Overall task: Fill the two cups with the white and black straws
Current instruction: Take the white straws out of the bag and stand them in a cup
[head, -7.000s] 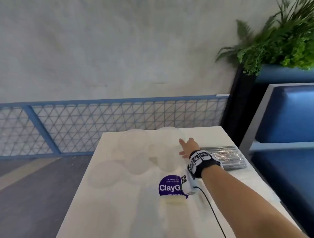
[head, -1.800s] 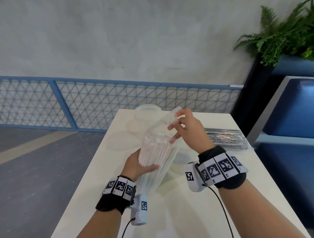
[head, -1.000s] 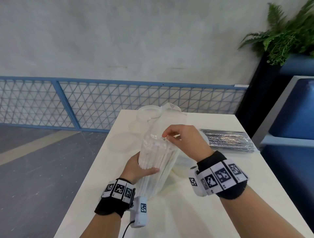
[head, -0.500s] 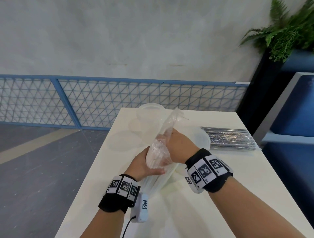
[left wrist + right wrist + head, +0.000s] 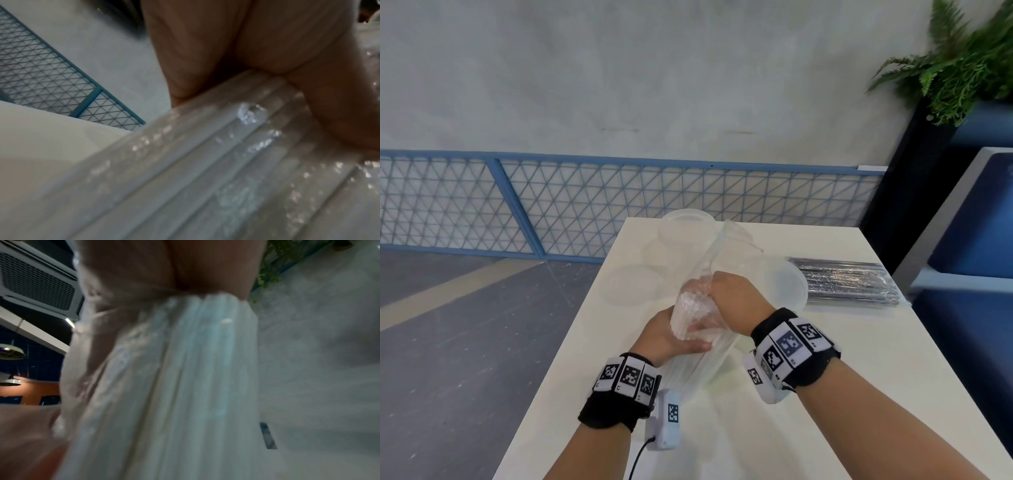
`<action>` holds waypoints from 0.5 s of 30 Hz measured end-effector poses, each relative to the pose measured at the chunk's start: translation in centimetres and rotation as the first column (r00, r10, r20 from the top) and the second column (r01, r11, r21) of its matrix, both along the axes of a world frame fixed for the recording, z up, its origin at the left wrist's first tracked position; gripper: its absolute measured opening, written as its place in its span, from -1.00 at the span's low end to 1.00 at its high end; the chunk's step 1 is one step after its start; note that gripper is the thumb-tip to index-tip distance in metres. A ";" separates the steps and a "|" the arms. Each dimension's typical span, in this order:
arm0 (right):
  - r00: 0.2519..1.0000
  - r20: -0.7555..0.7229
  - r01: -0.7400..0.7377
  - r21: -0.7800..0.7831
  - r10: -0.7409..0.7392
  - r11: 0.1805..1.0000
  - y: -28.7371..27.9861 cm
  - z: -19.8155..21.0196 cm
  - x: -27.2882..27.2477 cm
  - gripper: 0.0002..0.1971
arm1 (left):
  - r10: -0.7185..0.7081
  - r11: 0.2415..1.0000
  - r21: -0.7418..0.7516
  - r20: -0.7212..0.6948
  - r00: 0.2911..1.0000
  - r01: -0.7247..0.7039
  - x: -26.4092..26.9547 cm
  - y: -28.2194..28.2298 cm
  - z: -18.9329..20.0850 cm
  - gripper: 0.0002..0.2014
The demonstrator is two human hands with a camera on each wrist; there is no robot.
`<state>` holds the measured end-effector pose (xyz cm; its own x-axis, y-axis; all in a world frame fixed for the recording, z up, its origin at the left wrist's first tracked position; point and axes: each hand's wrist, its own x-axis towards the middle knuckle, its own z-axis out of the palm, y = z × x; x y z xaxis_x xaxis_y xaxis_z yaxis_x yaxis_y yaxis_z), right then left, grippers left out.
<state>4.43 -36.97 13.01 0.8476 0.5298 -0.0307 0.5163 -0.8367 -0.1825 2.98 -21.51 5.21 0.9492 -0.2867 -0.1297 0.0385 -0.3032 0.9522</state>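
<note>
Both hands meet at lower centre of the head view, on the clear bag of white straws [image 5: 697, 329]; left hand [image 5: 671, 334] is wrapped round the bundle from the left side, thumb across the front, holding it tilted with its open end toward the top of the frame; right hand [image 5: 736, 303] is now down at the mouth of the bag, fingers hidden in the plastic, so whether they already pinch straws I cannot tell; a second ago it was above the straw tips, fingers working at the loose film, and since then it has dropped in and the film top [image 5: 726, 236] stands free and crumpled above the knuckles; left wrist view shows ridged straws under shiny film [image 5: 236, 170] with the left hand's fingers curled over them; right wrist view is blurred, a pale column of straws [image 5: 185, 369] running up into the palm.

Reading: bag is open, so this looks like the first draw of white straws; neither cup filled yet.

Clear cup [image 5: 686, 228] stands at upper centre, on the white counter [image 5: 859, 377]; a second clear cup [image 5: 782, 286] sits just right of the right hand; pack of black straws [image 5: 846, 282] lies flat at right centre, untouched; thin film could drag along with the straws as they come out.
</note>
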 end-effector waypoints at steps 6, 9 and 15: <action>1.000 -0.012 0.031 0.268 -0.029 0.963 -0.7 0.0 0.4 -0.65 | 0.041 0.999 -0.016 0.001 0.999 -0.041 0.3 0.5 0.1 -0.46; 1.000 -0.020 0.025 0.348 -0.019 0.937 -0.9 0.5 0.4 -0.64 | 0.056 0.998 0.005 -0.010 0.998 -0.056 0.2 0.4 0.2 -0.63; 0.997 -0.005 0.067 0.521 -0.076 0.851 -2.5 3.3 1.2 -0.60 | 0.057 0.998 -0.009 -0.026 0.998 -0.058 0.0 0.4 0.0 -0.69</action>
